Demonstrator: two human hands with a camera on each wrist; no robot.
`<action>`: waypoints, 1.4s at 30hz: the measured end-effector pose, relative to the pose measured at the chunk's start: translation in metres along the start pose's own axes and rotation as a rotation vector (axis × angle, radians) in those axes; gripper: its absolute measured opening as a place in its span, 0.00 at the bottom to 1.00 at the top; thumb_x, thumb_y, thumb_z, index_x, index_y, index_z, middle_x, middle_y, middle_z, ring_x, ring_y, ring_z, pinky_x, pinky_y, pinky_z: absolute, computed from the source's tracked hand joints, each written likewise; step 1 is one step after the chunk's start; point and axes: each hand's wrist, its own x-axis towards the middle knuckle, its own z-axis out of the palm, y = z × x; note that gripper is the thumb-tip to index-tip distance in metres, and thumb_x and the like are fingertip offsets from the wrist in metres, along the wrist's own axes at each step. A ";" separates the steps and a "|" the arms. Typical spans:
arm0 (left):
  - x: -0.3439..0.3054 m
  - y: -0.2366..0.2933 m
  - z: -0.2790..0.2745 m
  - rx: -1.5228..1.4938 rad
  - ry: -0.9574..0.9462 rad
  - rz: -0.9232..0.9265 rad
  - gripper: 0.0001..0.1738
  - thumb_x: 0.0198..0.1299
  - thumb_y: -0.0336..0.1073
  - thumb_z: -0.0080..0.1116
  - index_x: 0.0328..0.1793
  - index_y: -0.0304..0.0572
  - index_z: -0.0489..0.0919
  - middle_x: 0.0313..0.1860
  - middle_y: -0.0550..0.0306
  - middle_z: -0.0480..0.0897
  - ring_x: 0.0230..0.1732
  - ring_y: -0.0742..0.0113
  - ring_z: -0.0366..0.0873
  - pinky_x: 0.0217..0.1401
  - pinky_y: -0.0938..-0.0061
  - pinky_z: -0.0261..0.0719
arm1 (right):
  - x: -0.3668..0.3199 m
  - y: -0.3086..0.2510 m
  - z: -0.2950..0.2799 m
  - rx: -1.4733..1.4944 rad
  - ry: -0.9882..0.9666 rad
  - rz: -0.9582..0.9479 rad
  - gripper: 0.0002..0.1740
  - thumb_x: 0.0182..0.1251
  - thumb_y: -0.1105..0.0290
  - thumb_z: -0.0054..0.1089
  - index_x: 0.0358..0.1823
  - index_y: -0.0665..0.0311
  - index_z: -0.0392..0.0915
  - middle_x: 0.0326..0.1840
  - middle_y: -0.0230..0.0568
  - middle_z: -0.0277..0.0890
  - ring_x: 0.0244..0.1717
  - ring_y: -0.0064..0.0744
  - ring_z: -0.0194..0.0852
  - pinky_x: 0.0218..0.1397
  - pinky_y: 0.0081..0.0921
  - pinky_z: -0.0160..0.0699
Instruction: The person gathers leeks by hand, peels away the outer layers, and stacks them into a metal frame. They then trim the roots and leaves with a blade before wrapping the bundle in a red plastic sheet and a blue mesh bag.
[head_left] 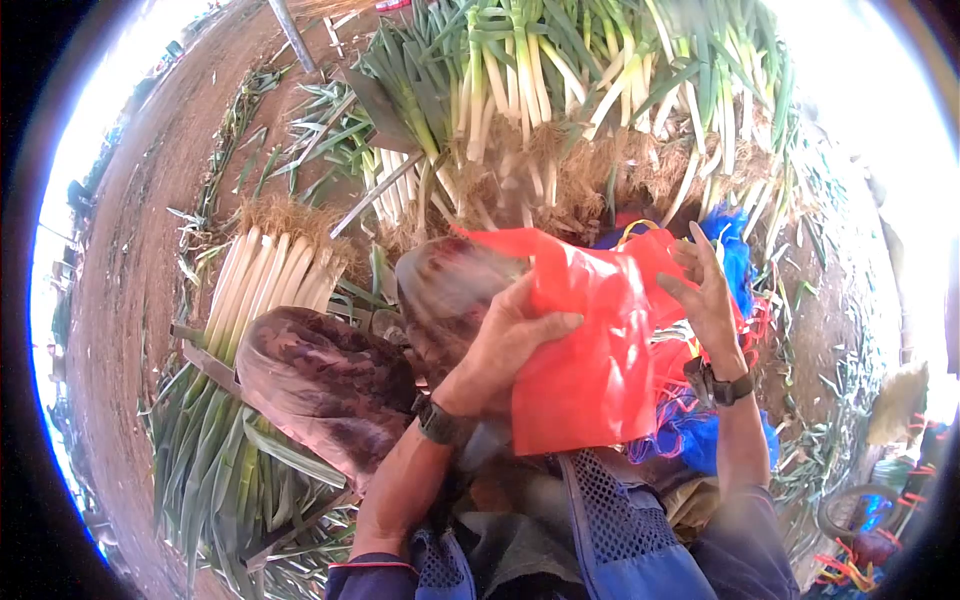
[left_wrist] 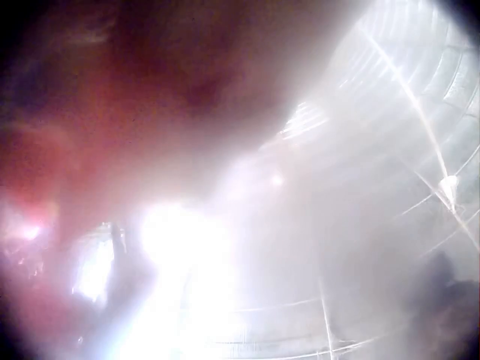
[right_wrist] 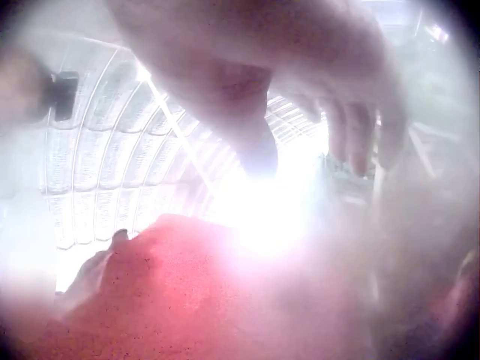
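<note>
A bright red cloth-like sheet [head_left: 590, 360] hangs over the person's lap in the head view. The left hand [head_left: 495, 345] grips its left side, thumb on the front face and the fingers largely hidden behind. Raised at the sheet's right side, the right hand [head_left: 710, 300] has its fingers spread and holds nothing. The right wrist view shows that hand [right_wrist: 285, 67] with thumb and fingers apart above the red sheet [right_wrist: 165, 285]. Glare and blur hide most of the left wrist view.
Long green onions [head_left: 520, 80] with shaggy roots are heaped ahead. Another bundle of them [head_left: 255, 285] lies beside the knees at left. Blue and red netting or cords [head_left: 690, 430] lie under the right forearm. Loose leaves litter the dirt ground [head_left: 130, 250].
</note>
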 end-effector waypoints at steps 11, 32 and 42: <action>-0.013 0.006 -0.009 -0.042 0.031 0.035 0.41 0.61 0.22 0.64 0.80 0.44 0.61 0.65 0.61 0.77 0.63 0.71 0.75 0.66 0.72 0.75 | -0.015 0.075 0.055 0.524 -0.790 0.799 0.28 0.80 0.48 0.41 0.69 0.60 0.71 0.52 0.42 0.83 0.60 0.35 0.78 0.68 0.39 0.70; -0.017 0.002 -0.033 0.601 0.259 0.008 0.39 0.62 0.30 0.66 0.77 0.33 0.62 0.61 0.52 0.79 0.60 0.65 0.76 0.62 0.71 0.77 | 0.018 -0.062 0.013 0.500 -0.300 0.174 0.05 0.62 0.72 0.70 0.36 0.66 0.85 0.30 0.26 0.81 0.31 0.13 0.75 0.33 0.18 0.74; -0.019 0.005 -0.005 0.852 0.221 0.090 0.24 0.65 0.32 0.62 0.67 0.35 0.74 0.57 0.51 0.80 0.56 0.65 0.79 0.56 0.70 0.79 | 0.009 -0.075 0.016 0.237 -0.379 0.171 0.14 0.67 0.65 0.67 0.30 0.68 0.78 0.23 0.22 0.64 0.28 0.12 0.60 0.28 0.20 0.61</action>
